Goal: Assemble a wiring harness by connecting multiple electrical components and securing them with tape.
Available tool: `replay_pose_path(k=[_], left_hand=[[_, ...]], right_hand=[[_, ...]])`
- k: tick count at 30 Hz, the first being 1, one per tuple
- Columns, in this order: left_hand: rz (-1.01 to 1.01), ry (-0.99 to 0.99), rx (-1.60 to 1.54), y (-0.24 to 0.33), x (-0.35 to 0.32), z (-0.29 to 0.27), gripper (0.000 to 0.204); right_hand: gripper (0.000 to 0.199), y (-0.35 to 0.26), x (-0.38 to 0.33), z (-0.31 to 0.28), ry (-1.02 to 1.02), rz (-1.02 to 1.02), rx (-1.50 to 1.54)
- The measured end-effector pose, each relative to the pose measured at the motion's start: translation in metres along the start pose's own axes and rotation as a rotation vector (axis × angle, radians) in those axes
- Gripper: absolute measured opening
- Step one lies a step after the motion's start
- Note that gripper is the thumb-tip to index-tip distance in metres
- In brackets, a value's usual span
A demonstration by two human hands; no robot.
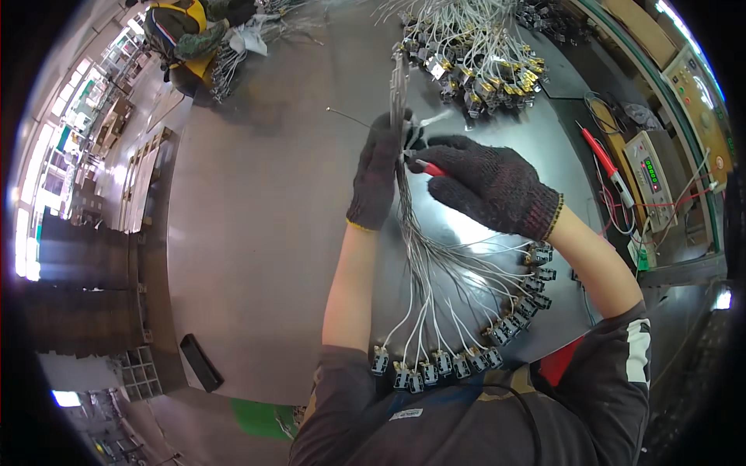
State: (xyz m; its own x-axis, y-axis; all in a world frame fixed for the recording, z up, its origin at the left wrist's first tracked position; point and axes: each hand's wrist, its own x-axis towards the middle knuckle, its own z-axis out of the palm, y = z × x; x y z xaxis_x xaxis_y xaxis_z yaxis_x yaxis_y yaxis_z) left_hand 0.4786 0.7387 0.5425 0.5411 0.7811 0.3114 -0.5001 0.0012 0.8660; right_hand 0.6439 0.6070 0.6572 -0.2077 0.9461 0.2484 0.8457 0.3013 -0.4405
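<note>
A long bundle of thin grey and white wires (416, 245) runs down the middle of the metal table, with my gloved left hand (375, 175) closed around its upper part. My gloved right hand (493, 185) grips a small tool with a red handle (432, 168); the fingers hide its kind. The tool's tip meets the bundle beside my left fingers. Below, the wires fan out to several black connectors (443, 363) lying in an arc near my body. Between the hands, a blurred white strip (437, 118) sticks out, and a thin wire (347, 116) pokes out left.
A heap of wired connectors (482, 78) lies at the far right of the table (256, 233). Along the right edge are a red probe (598, 151) and a meter (651, 175). A black bar (200, 363) lies near left. A co-worker (186, 43) works at far left.
</note>
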Motion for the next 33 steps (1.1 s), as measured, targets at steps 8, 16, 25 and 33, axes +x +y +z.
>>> replay_pose_path(k=[8,16,25,33], left_hand=[[-0.128,-0.22,-0.609,0.005,0.006,-0.018,0.055],[-0.024,-0.034,-0.096,0.003,0.01,-0.006,0.046],[-0.292,0.209,-0.257,0.012,0.019,0.018,0.038],[0.13,-0.108,0.104,0.012,0.01,0.004,0.045]], right_hand=[[0.038,-0.014,0.048,0.008,0.035,-0.068,0.12],[0.034,-0.012,0.043,0.008,0.198,-0.09,0.011],[0.034,-0.007,0.002,-0.003,0.011,-0.321,-0.484],[0.03,-0.018,0.039,0.009,0.171,-0.289,-0.255]])
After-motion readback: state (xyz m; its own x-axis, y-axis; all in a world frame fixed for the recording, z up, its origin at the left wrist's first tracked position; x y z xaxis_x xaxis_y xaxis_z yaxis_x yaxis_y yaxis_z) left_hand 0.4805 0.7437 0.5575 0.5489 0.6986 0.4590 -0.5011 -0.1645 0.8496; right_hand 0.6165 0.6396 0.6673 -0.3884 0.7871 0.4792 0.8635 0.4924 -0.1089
